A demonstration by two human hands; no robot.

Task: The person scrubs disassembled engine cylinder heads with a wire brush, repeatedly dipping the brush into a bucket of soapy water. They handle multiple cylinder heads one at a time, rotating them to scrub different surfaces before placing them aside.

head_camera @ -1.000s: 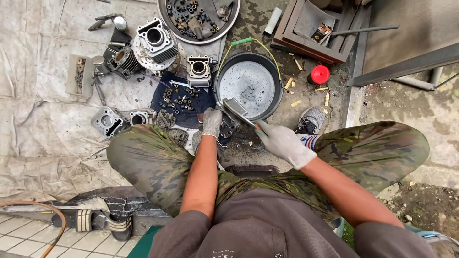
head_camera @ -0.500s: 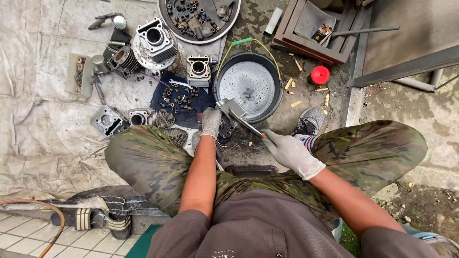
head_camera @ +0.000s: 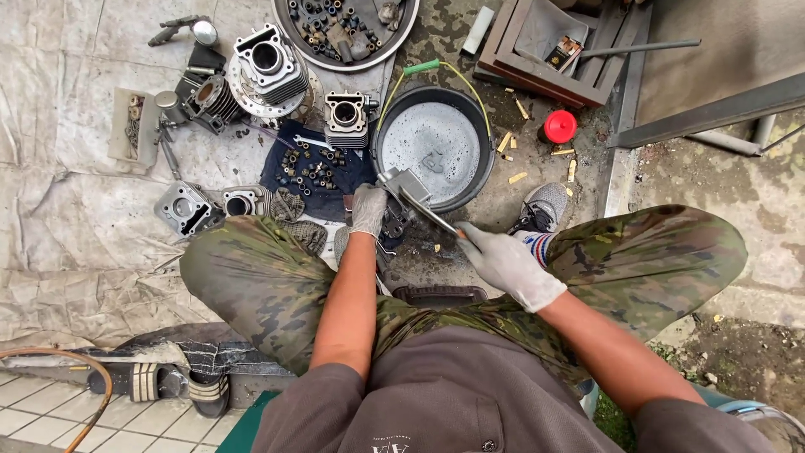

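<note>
My left hand [head_camera: 369, 210] is gloved and clenched around a small grey metal part [head_camera: 402, 186], holding it just at the near rim of the basin [head_camera: 482, 172]. My right hand [head_camera: 507, 267], gloved too, grips the handle end of a thin tool [head_camera: 432, 214] whose tip runs up against that part. I cannot tell whether the tool is a brush or a scraper.

From largest down: the pale tarp [head_camera: 67, 210] covers the ground to my left. The black basin, with a green-and-yellow bail, holds cloudy grey liquid, and something small lies sunk in it. At the top edge sits a round tray [head_camera: 289, 29] full of small pieces. Near it are a finned cylinder [head_camera: 268, 63] and a cylinder block [head_camera: 345, 117]. Below those a dark cloth [head_camera: 277, 172] carries rows of nuts and bolts. A red cap [head_camera: 559, 126] stands on the concrete right of the basin.

I judge the step in hand is cleaning the part over the basin, one hand steadying, the other working the tool. The next move calls for a firm left grip and short strokes, turning the part so each face comes round over the liquid.
</note>
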